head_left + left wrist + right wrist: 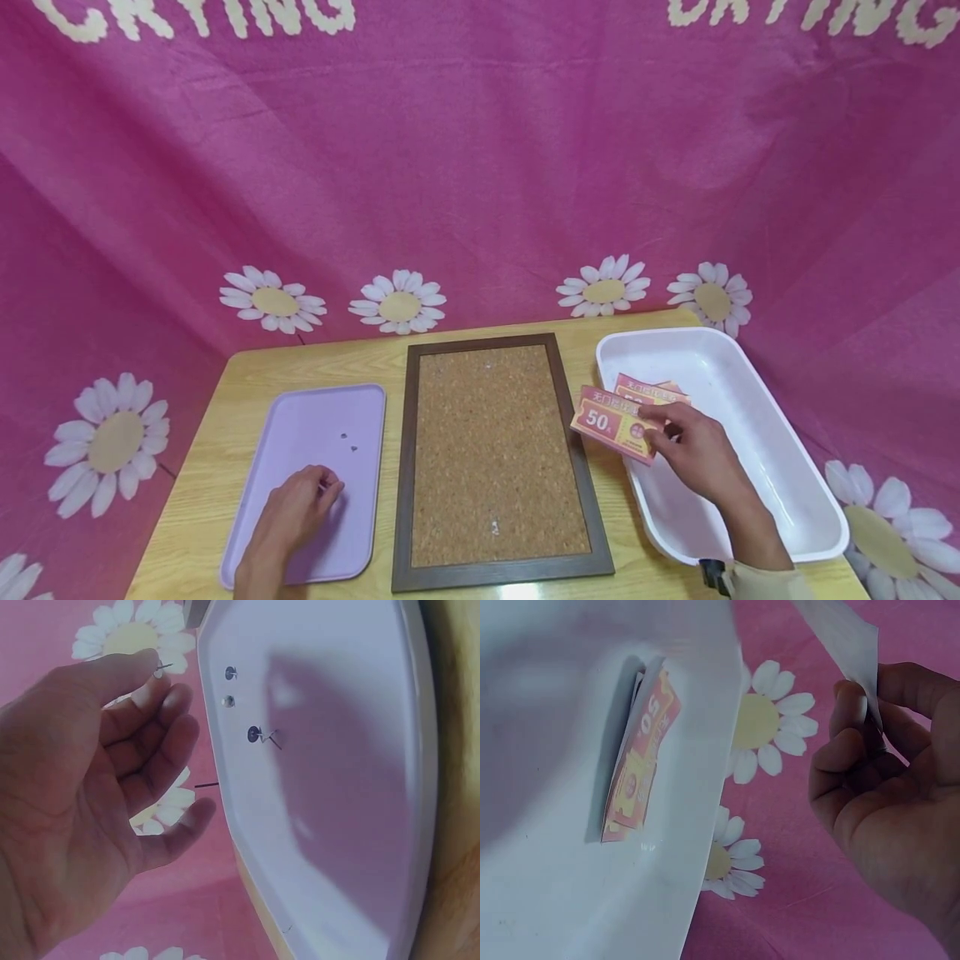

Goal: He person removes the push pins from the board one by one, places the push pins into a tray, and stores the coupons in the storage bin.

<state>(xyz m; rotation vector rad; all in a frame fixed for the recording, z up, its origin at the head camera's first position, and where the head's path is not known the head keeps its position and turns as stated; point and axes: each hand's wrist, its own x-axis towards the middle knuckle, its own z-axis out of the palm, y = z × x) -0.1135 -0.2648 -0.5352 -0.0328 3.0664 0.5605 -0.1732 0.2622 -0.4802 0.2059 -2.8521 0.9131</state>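
My left hand point(295, 510) is over the lilac tray point(307, 417). Its thumb and forefinger pinch a thumbtack, whose thin metal point point(165, 666) sticks out at the fingertips in the left wrist view. Thumbtacks point(255, 735) with round heads lie on the tray near that hand. My right hand point(697, 450) pinches a red and yellow paper coupon point(611, 423) printed with "50" by its right end. That coupon overlaps the left rim of the white basin point(750, 417). Inside the basin lie more coupons point(637, 757), slightly fanned and overlapping.
Between tray and basin, a corkboard point(495, 450) in a dark brown frame lies flat on the wooden table point(330, 360). Small shiny clear bits point(495, 527) show near its top and bottom. A pink curtain point(480, 183) with daisies hangs behind and at the sides.
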